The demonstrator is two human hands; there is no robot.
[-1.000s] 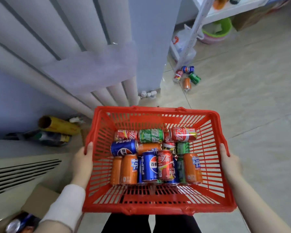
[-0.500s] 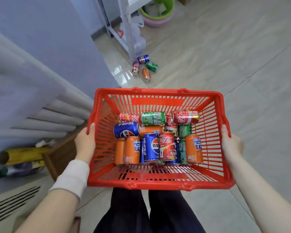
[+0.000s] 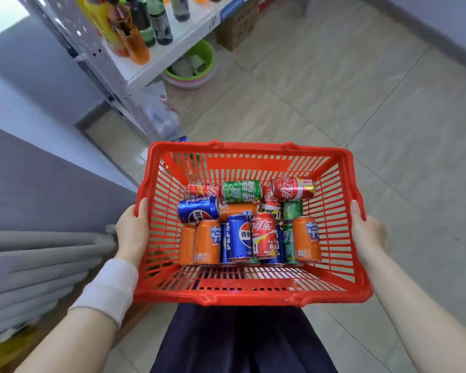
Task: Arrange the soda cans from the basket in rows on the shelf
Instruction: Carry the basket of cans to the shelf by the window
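- Red plastic basket [image 3: 248, 298] is held at its two short sides; the left hand [image 3: 131, 230] grips the left rim, thumb hooked over the top edge, a white wristband [image 3: 108, 286] on that wrist; the right hand [image 3: 366, 232] grips the right rim the same way; the fingers underneath are hidden.
- Soda cans [image 3: 237, 208] lie jumbled on the basket floor; orange cans [image 3: 207, 242] at near left and near right; a blue Pepsi can [image 3: 238, 240] and a red Coca-Cola can [image 3: 264, 238] between them; a green can [image 3: 241, 191] on its side at the far end.
- Dark trousers [image 3: 242, 343] show below the near rim.
- Far left stands the white shelf [image 3: 170, 53] with upright bottles [image 3: 135, 36]; beneath it a green basin [image 3: 210, 57] and a cardboard box [image 3: 240, 25]; a blue shape [image 3: 180, 139] just past the far rim is possibly another can.
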